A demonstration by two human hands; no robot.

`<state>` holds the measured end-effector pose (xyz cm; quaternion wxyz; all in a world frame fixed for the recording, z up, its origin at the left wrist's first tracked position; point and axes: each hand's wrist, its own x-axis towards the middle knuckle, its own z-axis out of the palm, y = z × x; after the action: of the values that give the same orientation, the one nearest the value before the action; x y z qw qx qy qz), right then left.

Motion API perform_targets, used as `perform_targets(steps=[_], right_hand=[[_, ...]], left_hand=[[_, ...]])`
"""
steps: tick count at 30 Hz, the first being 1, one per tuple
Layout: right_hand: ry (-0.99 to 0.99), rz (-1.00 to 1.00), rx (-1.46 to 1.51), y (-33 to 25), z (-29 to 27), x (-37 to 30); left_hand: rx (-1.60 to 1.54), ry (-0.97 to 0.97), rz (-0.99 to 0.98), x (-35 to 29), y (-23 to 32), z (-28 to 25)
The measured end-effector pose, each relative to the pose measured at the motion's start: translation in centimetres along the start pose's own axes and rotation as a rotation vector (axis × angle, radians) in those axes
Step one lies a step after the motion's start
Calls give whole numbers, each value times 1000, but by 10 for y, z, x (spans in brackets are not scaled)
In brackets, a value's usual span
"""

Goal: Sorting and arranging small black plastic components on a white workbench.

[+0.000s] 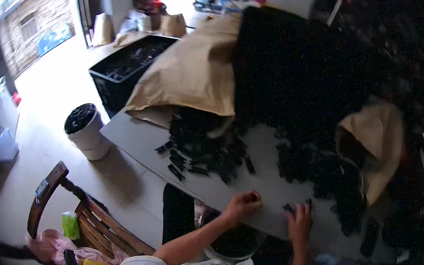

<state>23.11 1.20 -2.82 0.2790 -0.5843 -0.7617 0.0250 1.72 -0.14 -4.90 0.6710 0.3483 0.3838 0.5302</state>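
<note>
At lower centre, the left hand (243,203) pinches a small black piece while the right hand (299,220) lies spread on loose black pieces (297,207), within reach of both heaps (204,148) on the grey board (265,183)

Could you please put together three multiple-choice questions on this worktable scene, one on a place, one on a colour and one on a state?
1. Where does the white bucket stand?
A. On the floor, left of the table
B. On the table
C. On the wooden chair

2. What colour are the small parts heaped on the grey table?
A. White
B. Black
C. Yellow

3. How does the left hand look?
A. Spread flat, palm up
B. Hanging below the table
C. Curled at the table's near edge

Answers:
1. A, the bucket sits on the pale floor beside the table's left corner.
2. B, both heaps are black against the grey top.
3. C, its fingers are bent inward at the edge, while the right hand rests by a few loose black pieces.
</note>
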Motion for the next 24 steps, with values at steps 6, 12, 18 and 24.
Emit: perform_targets(steps=[6,12,18,24], right_hand=[[90,166,171,23,-46,9],[113,225,72,72,-47,6],[150,161,50,74,-30,20],[253,281,-65,101,-71,26]], left_hand=[[46,155,-33,-13,22,-6],[49,58,-22,-11,21,-3],[129,96,-14,-18,24,2],[71,113,-27,-23,21,-4]])
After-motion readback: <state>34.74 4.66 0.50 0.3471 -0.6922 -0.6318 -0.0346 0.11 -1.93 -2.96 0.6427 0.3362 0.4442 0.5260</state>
